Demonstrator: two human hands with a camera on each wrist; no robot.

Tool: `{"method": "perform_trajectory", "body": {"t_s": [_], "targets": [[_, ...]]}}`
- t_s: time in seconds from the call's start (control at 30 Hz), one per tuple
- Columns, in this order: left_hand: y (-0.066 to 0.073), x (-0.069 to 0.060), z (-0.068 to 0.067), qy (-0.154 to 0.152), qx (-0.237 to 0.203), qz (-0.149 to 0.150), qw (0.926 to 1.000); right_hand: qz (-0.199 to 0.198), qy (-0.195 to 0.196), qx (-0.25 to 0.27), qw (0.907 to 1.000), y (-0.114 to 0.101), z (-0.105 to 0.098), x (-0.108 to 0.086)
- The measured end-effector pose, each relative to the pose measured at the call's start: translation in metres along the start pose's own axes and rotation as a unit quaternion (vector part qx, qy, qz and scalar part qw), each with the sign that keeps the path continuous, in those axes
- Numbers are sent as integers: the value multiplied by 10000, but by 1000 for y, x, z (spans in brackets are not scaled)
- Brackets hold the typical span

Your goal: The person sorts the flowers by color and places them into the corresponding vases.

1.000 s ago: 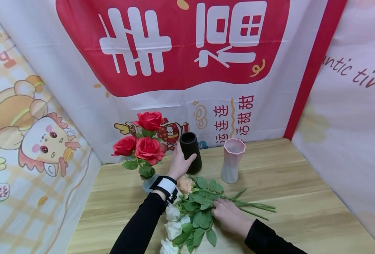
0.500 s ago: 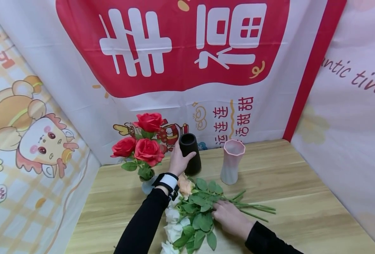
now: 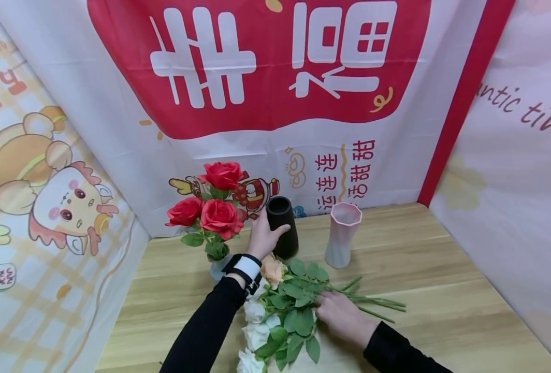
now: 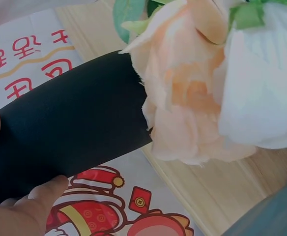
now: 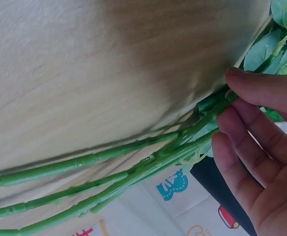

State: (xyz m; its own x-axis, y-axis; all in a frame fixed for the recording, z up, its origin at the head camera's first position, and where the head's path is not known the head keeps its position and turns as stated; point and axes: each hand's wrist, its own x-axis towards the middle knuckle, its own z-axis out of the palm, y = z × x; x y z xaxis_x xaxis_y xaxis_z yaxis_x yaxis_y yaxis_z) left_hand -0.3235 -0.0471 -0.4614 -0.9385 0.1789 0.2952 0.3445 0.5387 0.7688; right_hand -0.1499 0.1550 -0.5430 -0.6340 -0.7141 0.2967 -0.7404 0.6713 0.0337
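Observation:
My left hand (image 3: 262, 238) grips a black vase (image 3: 289, 244) from its left side, thumb across the front. The vase stands upright near the back of the table, its dark mouth facing up. In the left wrist view, a peach rose (image 4: 187, 103) overlaps the vase's base, next to a white rose (image 4: 266, 83). My right hand (image 3: 343, 317) is at the green stems (image 3: 380, 302) of a bunch of roses lying on the table. Up close in the right wrist view, its thumb and fingertips pinch a stem (image 5: 217, 110), with several stem ends trailing out.
A pink-and-white vase (image 3: 341, 243) stands right of the black one. On the left, several red roses (image 3: 221, 218) rise from a pale vase (image 3: 218, 267), close to my left wrist. A printed cloth (image 3: 238, 147) hangs behind the wooden table (image 3: 443, 290).
Both hands keep their holds, one on the black vase and one on the stems. Only a slight shift of the head view shows.

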Motion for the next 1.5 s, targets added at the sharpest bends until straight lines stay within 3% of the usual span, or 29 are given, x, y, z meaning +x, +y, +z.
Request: {"method": "perform_trajectory", "body": {"t_s": [0.4, 0.67, 0.83, 0.97, 1.2, 1.5], "targets": [[-7, -1, 1, -4, 59, 92, 9999, -659, 614, -557, 9944, 6, -12, -7], [-6, -3, 1, -91, 83, -41, 9999, -617, 803, 159, 9947, 8, -27, -17], [-6, -2, 0, -87, 66, 37, 9999, -392, 722, 797, 9934, 13, -37, -20], [-5, -2, -1, -71, 27, 81, 9999, -346, 970, 1043, 9892, 18, -43, -18], [-8, -3, 0, -75, 193, 74, 9998, -264, 1715, 1464, 9739, 24, -49, -18], [-11, -2, 1, 5, 269, 215, 9994, 287, 2084, 1926, 9585, 25, -54, -19]]}}
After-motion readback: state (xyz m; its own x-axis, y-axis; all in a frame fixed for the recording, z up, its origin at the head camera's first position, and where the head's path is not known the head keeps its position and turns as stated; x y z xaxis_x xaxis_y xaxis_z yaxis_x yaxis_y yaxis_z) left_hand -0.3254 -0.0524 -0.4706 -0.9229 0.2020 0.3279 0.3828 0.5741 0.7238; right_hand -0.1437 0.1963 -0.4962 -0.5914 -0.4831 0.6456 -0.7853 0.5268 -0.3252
